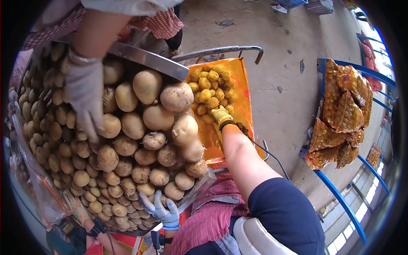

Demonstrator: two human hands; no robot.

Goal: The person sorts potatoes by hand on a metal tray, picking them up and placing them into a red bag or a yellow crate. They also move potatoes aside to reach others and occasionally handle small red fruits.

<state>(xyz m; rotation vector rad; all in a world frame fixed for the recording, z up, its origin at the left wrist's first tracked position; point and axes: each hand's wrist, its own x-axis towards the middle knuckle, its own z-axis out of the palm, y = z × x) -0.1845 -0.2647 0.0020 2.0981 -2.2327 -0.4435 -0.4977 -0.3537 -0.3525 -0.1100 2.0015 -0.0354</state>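
Potatoes (132, 125) lie heaped beside an open orange bag (244, 97) holding more.
The blue-gloved left hand (163, 212) spreads its fingers at the heap's edge; the right hand (221, 114) is at the bagged potatoes, its grip impossible to tell.

Potatoes (132, 126) lie heaped on a table (148, 60) to my left. Before me, beside it, a bag (239, 134) holds more potatoes (212, 87). Well to my right, sacks (345, 111) lie piled on a frame (335, 194).

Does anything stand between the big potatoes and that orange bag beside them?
Nothing visible does along the middle, where the potatoes border the orange bag. Toward the picture's top, a metal strip edges the heap.
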